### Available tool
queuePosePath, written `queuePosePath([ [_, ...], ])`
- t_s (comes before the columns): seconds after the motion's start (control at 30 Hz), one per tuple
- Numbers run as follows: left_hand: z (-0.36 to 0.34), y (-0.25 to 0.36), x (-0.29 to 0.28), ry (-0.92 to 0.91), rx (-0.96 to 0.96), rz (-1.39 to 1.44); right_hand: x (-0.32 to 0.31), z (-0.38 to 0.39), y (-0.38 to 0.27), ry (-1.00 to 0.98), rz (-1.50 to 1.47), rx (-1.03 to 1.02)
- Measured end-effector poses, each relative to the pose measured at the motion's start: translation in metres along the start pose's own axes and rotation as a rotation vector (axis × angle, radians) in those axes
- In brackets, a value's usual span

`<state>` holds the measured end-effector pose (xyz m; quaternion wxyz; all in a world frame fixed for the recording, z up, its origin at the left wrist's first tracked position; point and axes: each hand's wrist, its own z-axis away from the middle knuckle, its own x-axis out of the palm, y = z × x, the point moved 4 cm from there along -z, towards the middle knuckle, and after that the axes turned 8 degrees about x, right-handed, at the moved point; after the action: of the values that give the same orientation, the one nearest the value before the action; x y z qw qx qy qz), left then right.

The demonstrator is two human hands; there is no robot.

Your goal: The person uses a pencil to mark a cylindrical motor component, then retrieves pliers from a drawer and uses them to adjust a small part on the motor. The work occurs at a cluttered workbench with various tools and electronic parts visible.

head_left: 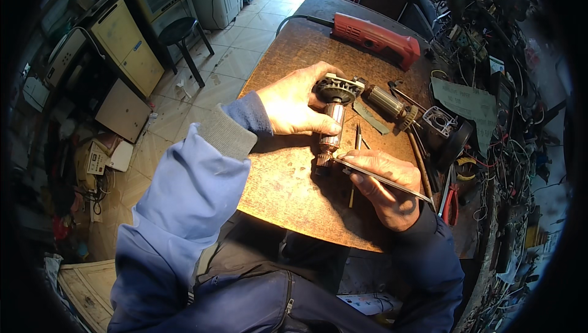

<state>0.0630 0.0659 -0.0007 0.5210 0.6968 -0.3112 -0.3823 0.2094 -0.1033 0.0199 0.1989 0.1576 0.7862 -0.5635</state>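
My left hand (294, 105) grips a motor armature (334, 112) with its black fan (337, 90) at the top, thumb across the ribbed body. My right hand (384, 195) holds a thin, flat metal tool (404, 188) whose tip meets the armature's lower end. A second armature (384, 103) lies to the right, beside a metal gear housing (438, 125). Slim pointed tools (358, 137) rest on the wooden bench (275, 195) between the armature and my right hand; their lower parts are partly hidden.
A red power tool (373, 39) with a dark cable lies at the bench's back. Red-handled pliers (451, 204) sit at the right edge, near a dense heap of wires and parts (496, 88). A black stool (177, 33) and yellow cabinet (122, 42) stand on the left.
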Motion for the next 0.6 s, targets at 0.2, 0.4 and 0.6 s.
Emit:
queuePosePath([
  [0.2,0.001,0.0011,0.0012,0.009,-0.001,0.032,-0.0001,-0.0003,0.0012,0.0,0.017,-0.055],
  [0.4,0.0011,0.0014,0.0011,0.01,-0.002,0.02,0.0039,0.0011,0.0037,0.03,-0.033,-0.059],
  [0.6,0.0012,0.0009,0.0007,0.01,0.019,0.026,0.0067,0.0042,0.0033,0.033,0.014,-0.043],
])
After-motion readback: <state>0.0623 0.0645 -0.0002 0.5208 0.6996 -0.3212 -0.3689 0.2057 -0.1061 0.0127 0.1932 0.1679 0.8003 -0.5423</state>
